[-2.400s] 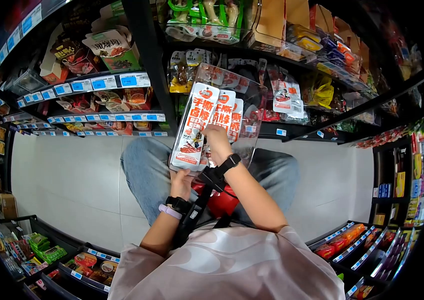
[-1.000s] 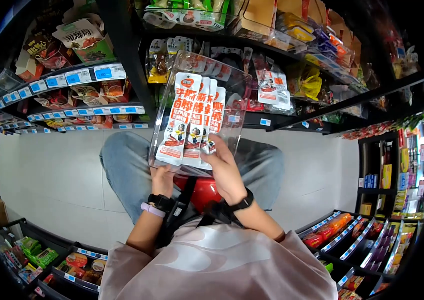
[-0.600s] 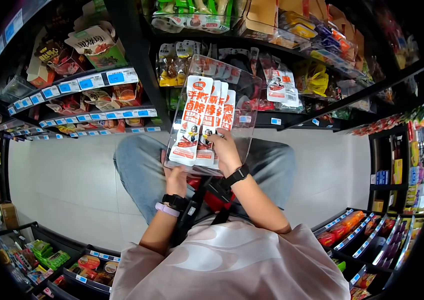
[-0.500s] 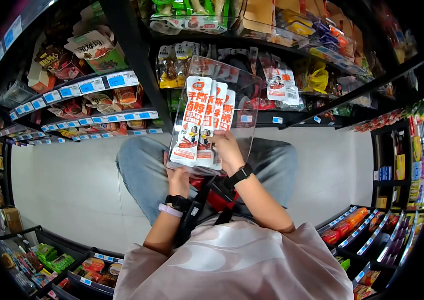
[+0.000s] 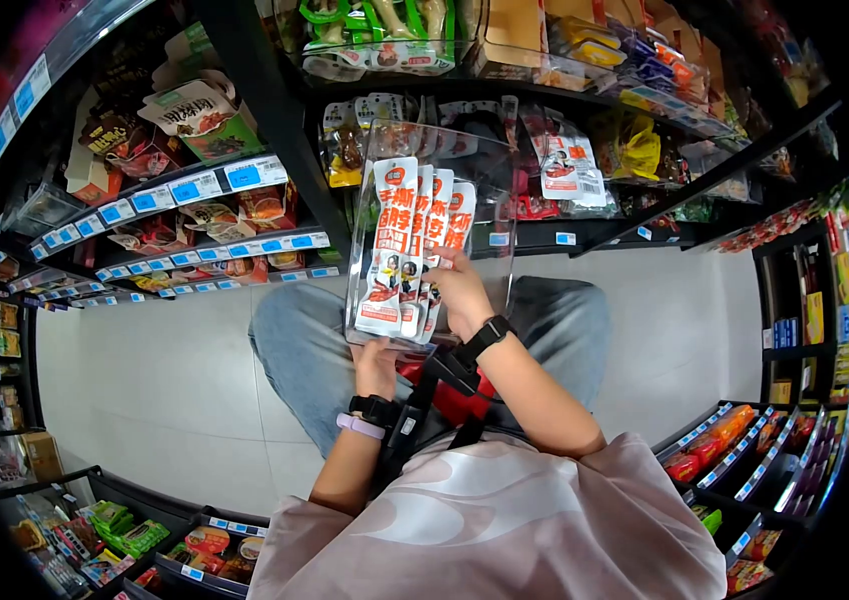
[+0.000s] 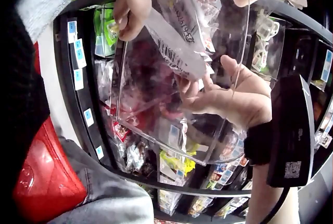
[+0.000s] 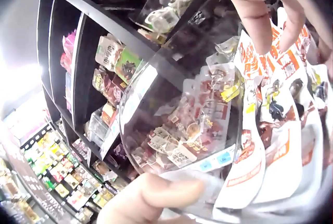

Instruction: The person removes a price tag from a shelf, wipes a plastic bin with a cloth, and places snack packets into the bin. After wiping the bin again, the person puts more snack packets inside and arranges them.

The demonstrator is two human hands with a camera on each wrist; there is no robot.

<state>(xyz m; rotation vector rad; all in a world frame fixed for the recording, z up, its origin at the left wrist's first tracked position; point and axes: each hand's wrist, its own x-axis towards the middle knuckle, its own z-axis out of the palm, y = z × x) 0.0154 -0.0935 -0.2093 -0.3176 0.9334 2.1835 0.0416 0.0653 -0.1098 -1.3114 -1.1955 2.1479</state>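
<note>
A clear plastic tray (image 5: 493, 270) is tilted over the person's lap. My left hand (image 5: 375, 368) grips its near edge by the left corner, with the thumb (image 7: 171, 191) over the rim in the right wrist view. White snack packets (image 5: 385, 255) with red lettering stand in an overlapping row on the tray's left side. My right hand (image 5: 463, 295) reaches inside and holds the packets at the right side of the row, its fingers (image 7: 255, 21) curled against their fronts. From the left wrist view, a packet's barcoded back (image 6: 174, 52) hangs beside the right hand's fingers.
Ahead is a shelf of bagged snacks, with a white and red packet (image 5: 572, 165) right of the tray. Black shelves with price labels (image 5: 195, 188) run along the left. Lower racks (image 5: 725, 450) stand behind on both sides. Beneath the person is a red seat (image 5: 460, 395).
The packets have become more closely overlapped, and another edge shows in the row. My right hand slid down toward their lower ends, then back up. The left hand keeps its grip on the tray.
</note>
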